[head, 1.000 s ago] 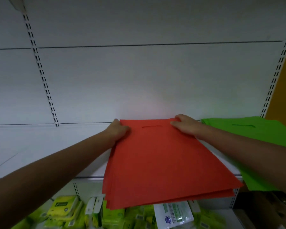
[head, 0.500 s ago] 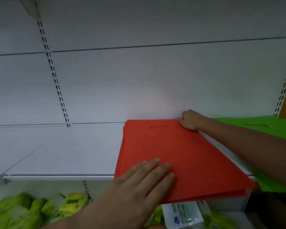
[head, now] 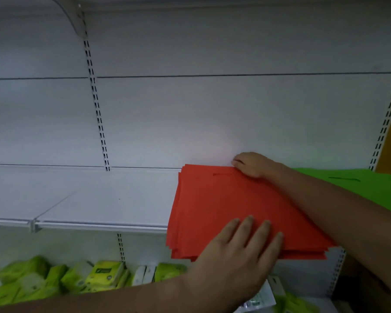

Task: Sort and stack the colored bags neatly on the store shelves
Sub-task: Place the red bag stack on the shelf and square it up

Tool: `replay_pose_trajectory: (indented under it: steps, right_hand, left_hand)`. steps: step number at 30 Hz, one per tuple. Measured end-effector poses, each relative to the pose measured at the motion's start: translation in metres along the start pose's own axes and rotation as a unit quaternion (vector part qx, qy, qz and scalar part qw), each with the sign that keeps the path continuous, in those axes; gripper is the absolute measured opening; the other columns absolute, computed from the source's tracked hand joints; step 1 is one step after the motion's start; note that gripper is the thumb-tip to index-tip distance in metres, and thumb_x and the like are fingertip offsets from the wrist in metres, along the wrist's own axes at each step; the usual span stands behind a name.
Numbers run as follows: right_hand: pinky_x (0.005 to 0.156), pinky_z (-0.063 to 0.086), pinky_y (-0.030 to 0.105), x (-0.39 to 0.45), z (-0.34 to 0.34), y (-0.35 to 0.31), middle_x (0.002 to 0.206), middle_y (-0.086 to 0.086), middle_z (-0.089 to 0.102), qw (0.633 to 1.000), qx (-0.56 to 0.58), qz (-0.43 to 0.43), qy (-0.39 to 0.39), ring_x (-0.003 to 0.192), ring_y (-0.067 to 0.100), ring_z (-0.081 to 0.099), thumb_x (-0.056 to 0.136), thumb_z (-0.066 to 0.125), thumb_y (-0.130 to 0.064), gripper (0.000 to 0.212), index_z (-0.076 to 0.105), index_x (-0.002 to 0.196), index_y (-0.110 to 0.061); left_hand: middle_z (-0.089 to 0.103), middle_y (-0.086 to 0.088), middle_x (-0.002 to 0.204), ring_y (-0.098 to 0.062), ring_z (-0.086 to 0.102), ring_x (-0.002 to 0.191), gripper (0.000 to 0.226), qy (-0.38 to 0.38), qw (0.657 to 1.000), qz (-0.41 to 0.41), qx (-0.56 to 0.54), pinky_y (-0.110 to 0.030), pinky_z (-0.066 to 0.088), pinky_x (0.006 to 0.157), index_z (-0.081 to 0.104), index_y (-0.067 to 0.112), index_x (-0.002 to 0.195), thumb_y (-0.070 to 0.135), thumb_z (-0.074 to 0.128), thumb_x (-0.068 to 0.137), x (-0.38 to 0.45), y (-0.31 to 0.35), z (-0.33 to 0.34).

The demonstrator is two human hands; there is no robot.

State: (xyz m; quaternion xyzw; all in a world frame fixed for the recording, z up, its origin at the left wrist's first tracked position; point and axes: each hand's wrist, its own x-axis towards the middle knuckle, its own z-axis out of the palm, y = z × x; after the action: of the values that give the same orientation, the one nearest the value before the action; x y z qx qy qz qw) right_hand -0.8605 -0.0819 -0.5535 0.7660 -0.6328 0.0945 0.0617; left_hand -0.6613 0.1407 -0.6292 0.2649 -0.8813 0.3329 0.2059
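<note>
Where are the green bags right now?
In the head view, the green bags lie on the shelf at the far right, just beyond the red bags, partly behind the right forearm.

left hand (head: 239, 249) flat on red bags (head: 224, 204); right hand (head: 253, 164) at far edge

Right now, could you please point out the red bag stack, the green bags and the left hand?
red bag stack (head: 215, 199): head view, bare top sheet.
green bags (head: 357, 184): head view, top sheet near its handle slot.
left hand (head: 237, 256): head view, back of hand.
</note>
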Motion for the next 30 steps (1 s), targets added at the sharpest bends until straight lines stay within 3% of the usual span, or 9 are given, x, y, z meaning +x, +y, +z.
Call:
replay_pose_trajectory:
  steps: [5, 12, 18, 20, 22, 24, 26, 28, 30]
  right_hand:
    - [0.096, 0.041, 0.039, 0.004, 0.019, -0.018, 0.118, 0.015, 0.056, 0.997, 0.026, 0.019, -0.063, 0.108, 0.028, 0.054, 0.097, 0.027, -0.054, 0.055, 0.058, 0.117, -0.013]
    - [0.102, 0.039, 0.037, 0.014, 0.014, -0.028, 0.127, 0.012, 0.059, 0.994, 0.094, 0.017, -0.059, 0.116, 0.026, 0.055, 0.099, 0.024, -0.053, 0.059, 0.063, 0.117, -0.012]
    - [0.094, 0.043, 0.038, 0.015, 0.015, -0.030, 0.109, 0.007, 0.063, 0.996, 0.085, 0.013, -0.036, 0.104, 0.024, 0.057, 0.098, 0.025, -0.053, 0.050, 0.060, 0.094, -0.018]
    - [0.095, 0.042, 0.038, 0.017, 0.019, -0.031, 0.114, 0.010, 0.063, 0.994, 0.093, 0.015, -0.049, 0.106, 0.025, 0.057, 0.098, 0.024, -0.055, 0.057, 0.064, 0.101, -0.013]
    - [0.098, 0.042, 0.037, 0.020, 0.016, -0.032, 0.121, 0.011, 0.062, 0.994, 0.099, 0.016, -0.053, 0.111, 0.025, 0.056, 0.096, 0.023, -0.059, 0.064, 0.065, 0.111, -0.013]
    - [0.100, 0.040, 0.035, 0.022, 0.012, -0.029, 0.126, 0.010, 0.060, 0.992, 0.107, 0.019, -0.061, 0.115, 0.024, 0.055, 0.097, 0.023, -0.058, 0.063, 0.064, 0.118, -0.014]
    - [0.098, 0.040, 0.035, 0.020, 0.011, -0.023, 0.123, 0.009, 0.060, 0.991, 0.118, 0.024, -0.060, 0.112, 0.023, 0.055, 0.098, 0.025, -0.054, 0.058, 0.063, 0.114, -0.013]
    - [0.095, 0.042, 0.036, 0.016, 0.012, -0.015, 0.115, 0.008, 0.061, 0.992, 0.112, 0.027, -0.050, 0.107, 0.023, 0.056, 0.098, 0.026, -0.054, 0.054, 0.062, 0.107, -0.015]
    - [0.096, 0.042, 0.041, 0.010, 0.013, -0.002, 0.118, 0.008, 0.058, 0.996, 0.079, 0.029, -0.024, 0.108, 0.024, 0.055, 0.095, 0.026, -0.058, 0.055, 0.060, 0.110, -0.017]
  left_hand:
    - [0.069, -0.009, 0.111, -0.031, 0.069, 0.089, 0.046, -0.124, 0.990, -0.063, -0.013, -0.037, 0.057, 0.075, 0.060, 0.020, 0.127, 0.027, 0.034, 0.089, 0.020, -0.008, 0.012]
    - [0.069, -0.012, 0.111, -0.035, 0.069, 0.090, 0.053, -0.182, 0.977, -0.110, 0.005, -0.042, 0.058, 0.074, 0.062, 0.019, 0.124, 0.028, 0.027, 0.086, 0.024, -0.009, 0.016]
    - [0.069, -0.010, 0.111, -0.034, 0.068, 0.095, 0.049, -0.172, 0.977, -0.115, -0.056, -0.046, 0.056, 0.078, 0.063, 0.018, 0.122, 0.026, 0.031, 0.085, 0.031, -0.009, 0.012]
    - [0.056, -0.020, 0.130, -0.043, 0.056, 0.114, 0.051, -0.160, 0.981, -0.105, -0.033, -0.054, 0.048, 0.092, 0.046, 0.010, 0.137, 0.023, 0.038, 0.089, 0.037, -0.014, 0.009]
    - [0.029, -0.030, 0.147, -0.052, 0.031, 0.132, 0.068, -0.228, 0.968, -0.097, -0.030, -0.061, 0.029, 0.106, 0.017, 0.002, 0.148, 0.024, 0.050, 0.092, 0.037, -0.024, 0.011]
    - [0.029, -0.029, 0.147, -0.051, 0.032, 0.132, 0.077, -0.243, 0.965, -0.091, -0.041, -0.060, 0.029, 0.107, 0.018, 0.002, 0.147, 0.031, 0.058, 0.088, 0.034, -0.027, 0.017]
    - [0.040, -0.024, 0.144, -0.045, 0.041, 0.129, 0.092, -0.279, 0.953, -0.088, -0.081, -0.057, 0.034, 0.105, 0.028, 0.006, 0.145, 0.046, 0.070, 0.074, 0.030, -0.025, 0.008]
    - [0.025, -0.016, 0.154, -0.036, 0.026, 0.140, 0.100, -0.195, 0.970, -0.073, -0.127, -0.050, 0.018, 0.115, 0.018, 0.013, 0.149, 0.057, 0.068, 0.075, 0.020, -0.029, -0.001]
    - [0.011, 0.000, 0.159, -0.016, 0.010, 0.146, 0.092, -0.172, 0.943, -0.125, -0.255, -0.031, 0.004, 0.118, 0.012, 0.023, 0.151, 0.065, 0.054, 0.081, 0.010, -0.052, -0.020]
